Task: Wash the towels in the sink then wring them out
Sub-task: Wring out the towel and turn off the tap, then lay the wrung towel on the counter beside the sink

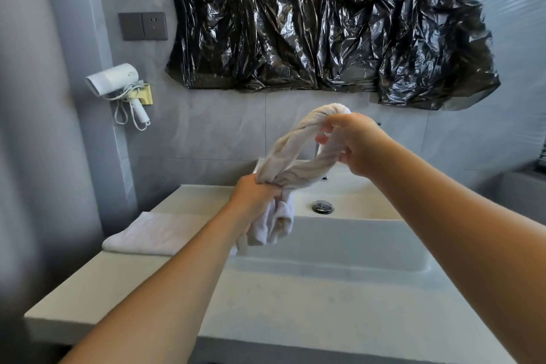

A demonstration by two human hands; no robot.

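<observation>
Two hands on one twisted towel (291,156) over the sink (339,245): left hand (255,192) fisted round its low end at 7 o'clock, right hand (351,145) clamped on the top at 1 o'clock, so drips probably land in the basin. Second folded towel (153,233) waits at 9 o'clock on the counter.

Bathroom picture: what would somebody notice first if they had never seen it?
Probably the white towel, twisted like a rope above the sink, with the left hand gripping its lower end and the right hand its upper end. Next, the crinkly black plastic sheet on the wall behind. A folded towel lies on the counter, left.
</observation>
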